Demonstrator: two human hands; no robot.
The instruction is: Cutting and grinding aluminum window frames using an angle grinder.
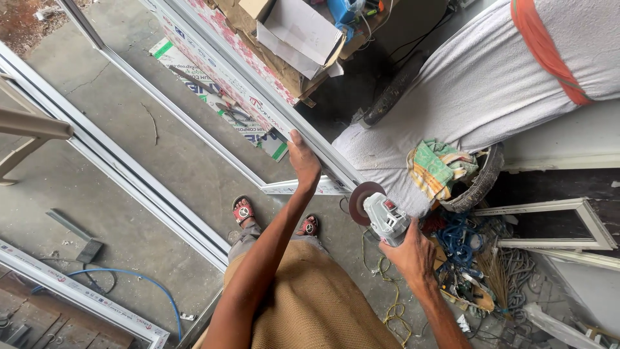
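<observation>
A long white window frame (258,97), stood on its edge, is gripped at its lower corner by the left hand (303,161), the fingers closed over the top rail. An angle grinder (384,216) with a grey body and a dark reddish disc is held in the right hand (413,255), wrapped round the rear of the tool; the disc is seen just beside the frame's corner, and contact cannot be told. Open concrete floor (116,116) is left to the left of the frame, bounded by a second white frame (129,174) lying along it. To the right, room is closed off by a large white sack (478,84) banded in orange and a heap of blue rope and cable (462,236). A flat printed sheet (223,97), white with green corners, is lying under the frame. An open cardboard box (297,32) with a white flap is seen beyond it.
</observation>
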